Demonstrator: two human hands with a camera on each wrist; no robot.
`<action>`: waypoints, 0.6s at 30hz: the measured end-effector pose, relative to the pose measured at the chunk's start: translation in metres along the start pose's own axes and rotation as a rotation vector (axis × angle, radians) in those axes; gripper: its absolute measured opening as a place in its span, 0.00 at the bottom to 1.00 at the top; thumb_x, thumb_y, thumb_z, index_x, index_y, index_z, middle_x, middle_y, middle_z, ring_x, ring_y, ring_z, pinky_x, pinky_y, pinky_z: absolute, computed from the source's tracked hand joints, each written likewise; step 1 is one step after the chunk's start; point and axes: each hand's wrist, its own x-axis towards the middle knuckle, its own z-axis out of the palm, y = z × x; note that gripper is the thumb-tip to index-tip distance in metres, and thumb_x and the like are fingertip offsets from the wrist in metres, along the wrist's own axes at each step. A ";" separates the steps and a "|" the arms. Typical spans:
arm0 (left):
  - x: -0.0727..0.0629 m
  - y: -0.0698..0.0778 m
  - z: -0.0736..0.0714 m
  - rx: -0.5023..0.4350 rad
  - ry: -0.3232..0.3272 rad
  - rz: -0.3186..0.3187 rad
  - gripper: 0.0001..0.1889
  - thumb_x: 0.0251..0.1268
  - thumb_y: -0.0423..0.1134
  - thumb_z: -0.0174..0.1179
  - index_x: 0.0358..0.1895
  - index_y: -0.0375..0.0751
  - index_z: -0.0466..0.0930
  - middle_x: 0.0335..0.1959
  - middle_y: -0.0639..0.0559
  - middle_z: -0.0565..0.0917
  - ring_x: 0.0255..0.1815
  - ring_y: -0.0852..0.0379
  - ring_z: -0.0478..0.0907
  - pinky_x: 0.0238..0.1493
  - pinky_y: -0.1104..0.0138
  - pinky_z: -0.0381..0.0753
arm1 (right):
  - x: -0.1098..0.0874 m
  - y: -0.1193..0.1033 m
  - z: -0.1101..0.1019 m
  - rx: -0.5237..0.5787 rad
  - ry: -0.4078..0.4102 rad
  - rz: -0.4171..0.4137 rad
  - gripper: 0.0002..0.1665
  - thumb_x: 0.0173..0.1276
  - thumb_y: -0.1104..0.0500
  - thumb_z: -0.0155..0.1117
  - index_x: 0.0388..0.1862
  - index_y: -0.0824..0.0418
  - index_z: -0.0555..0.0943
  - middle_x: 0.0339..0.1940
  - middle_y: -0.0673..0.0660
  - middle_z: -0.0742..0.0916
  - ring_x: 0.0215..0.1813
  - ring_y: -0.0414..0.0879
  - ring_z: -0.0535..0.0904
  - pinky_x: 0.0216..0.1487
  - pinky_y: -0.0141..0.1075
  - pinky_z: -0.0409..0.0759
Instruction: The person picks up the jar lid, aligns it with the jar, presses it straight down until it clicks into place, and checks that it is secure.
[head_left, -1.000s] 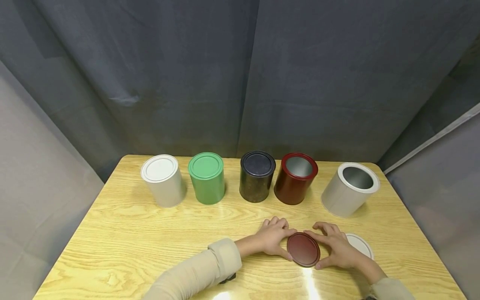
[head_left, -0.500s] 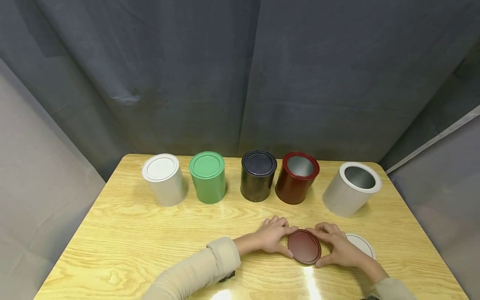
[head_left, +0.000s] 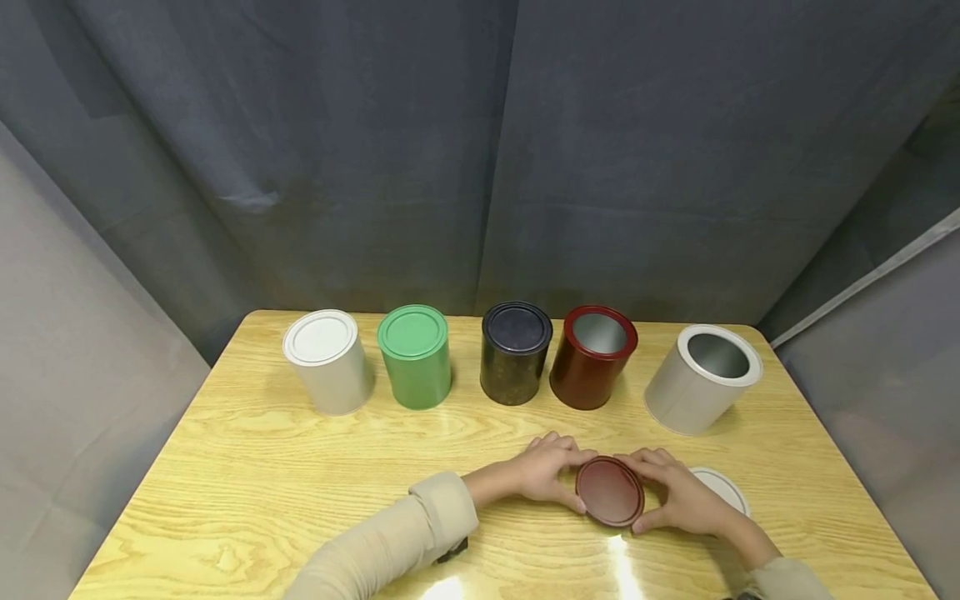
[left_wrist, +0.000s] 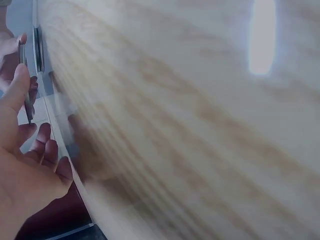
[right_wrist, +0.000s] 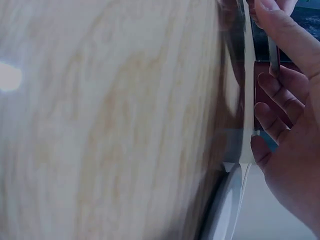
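Observation:
A dark red round lid [head_left: 611, 492] lies flat between my two hands. Its left rim is pinched by the thumb and index finger of my left hand [head_left: 543, 471], its right rim by those of my right hand [head_left: 678, 497]. Edge-on in the left wrist view, the lid [left_wrist: 28, 107] shows a gap to the tabletop; the right wrist view has its thin rim [right_wrist: 273, 57] between thumb and fingers. Behind the hands stands an open dark red can [head_left: 587, 383], bare metal inside. A white lid [head_left: 723, 490] rests on the table, partly hidden by my right hand.
At the back right an open white can [head_left: 686, 396] stands on the wooden table [head_left: 262, 492]. Left of the red can are a lidded black can [head_left: 512, 375], a lidded green can [head_left: 416, 379] and a lidded white can [head_left: 337, 387]. Dark curtains [head_left: 375, 167] hang behind.
Both hands have raised the red lid slightly; it looks a little larger and higher in the head view. The cans and the white lid stay where they were.

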 end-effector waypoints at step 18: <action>0.006 -0.006 -0.008 -0.051 0.048 0.155 0.39 0.47 0.53 0.68 0.64 0.45 0.66 0.51 0.57 0.75 0.44 0.66 0.62 0.45 0.78 0.60 | 0.002 -0.009 -0.010 0.113 0.014 0.049 0.48 0.37 0.44 0.76 0.61 0.56 0.72 0.50 0.49 0.78 0.53 0.38 0.67 0.50 0.44 0.68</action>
